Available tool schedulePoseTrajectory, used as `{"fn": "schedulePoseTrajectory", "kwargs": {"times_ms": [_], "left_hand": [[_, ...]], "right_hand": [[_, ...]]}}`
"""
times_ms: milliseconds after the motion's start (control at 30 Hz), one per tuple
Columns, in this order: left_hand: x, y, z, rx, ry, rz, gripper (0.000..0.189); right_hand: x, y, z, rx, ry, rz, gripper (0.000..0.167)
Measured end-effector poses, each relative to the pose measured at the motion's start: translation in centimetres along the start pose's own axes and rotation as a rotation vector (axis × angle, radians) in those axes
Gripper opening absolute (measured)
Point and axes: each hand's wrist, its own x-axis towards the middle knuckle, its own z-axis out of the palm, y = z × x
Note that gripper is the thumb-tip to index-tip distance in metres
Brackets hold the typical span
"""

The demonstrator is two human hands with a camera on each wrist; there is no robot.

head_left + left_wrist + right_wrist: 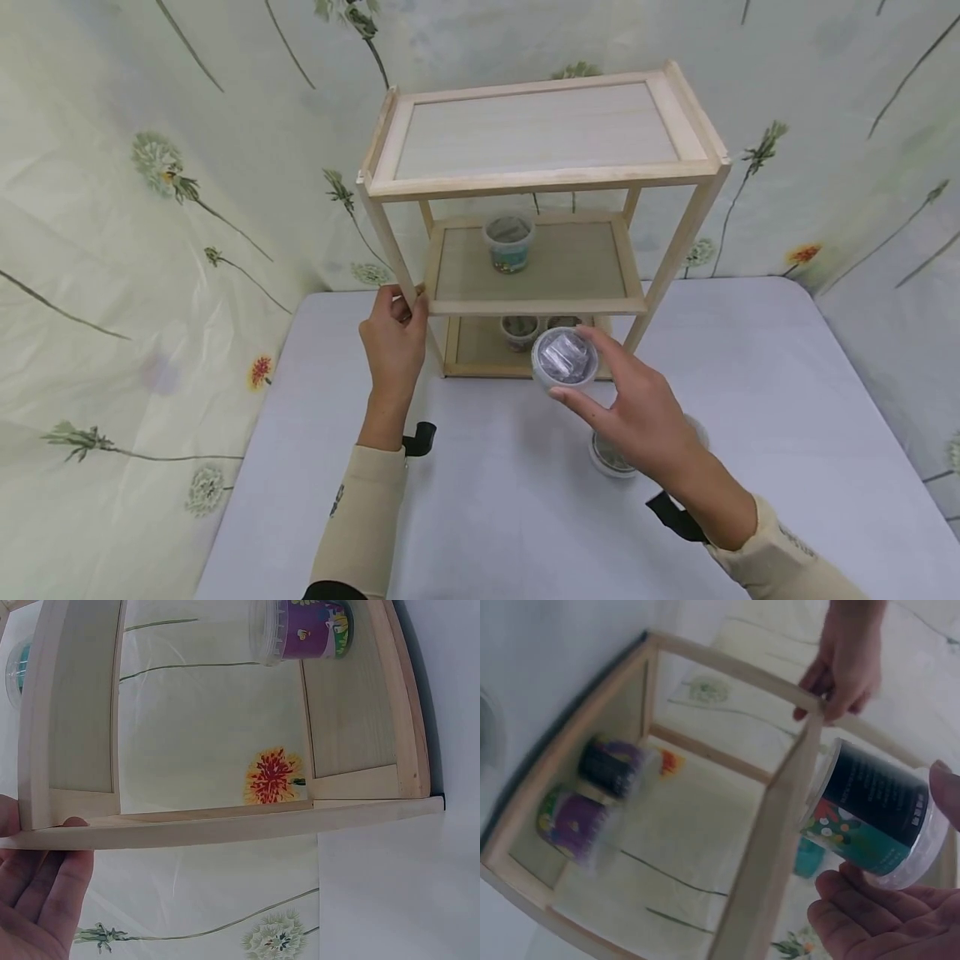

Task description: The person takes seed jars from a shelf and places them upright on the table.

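My left hand (393, 350) grips the front left post of a three-tier wooden shelf (540, 187), at the height of its middle board. In the left wrist view, the fingers (66, 900) wrap that post. Between the thumb and fingers of my right hand (648, 412), a small round plastic tub (565, 357) is held in front of the lower tier. Its label is black and teal with flowers, as the right wrist view shows. A similar teal tub (510, 247) stands on the middle board. Two purple-labelled tubs (574, 825) sit on the bottom board, partly hidden in the head view.
On the white-covered table (487, 517), more lidded tubs (611, 458) stand under and behind my right hand, mostly hidden by it. A floral backdrop (150, 275) hangs behind the shelf and along the sides.
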Motion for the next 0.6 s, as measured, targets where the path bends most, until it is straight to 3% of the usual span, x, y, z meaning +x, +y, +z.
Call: {"fn": "schedulePoseTrajectory", "kwargs": {"times_ms": [600], "left_hand": [[0.0,0.0,0.0,0.017,0.006,0.000,0.016]], "right_hand": [[-3.4,3.4,4.8,-0.018,-0.043,-0.045,0.077]]}}
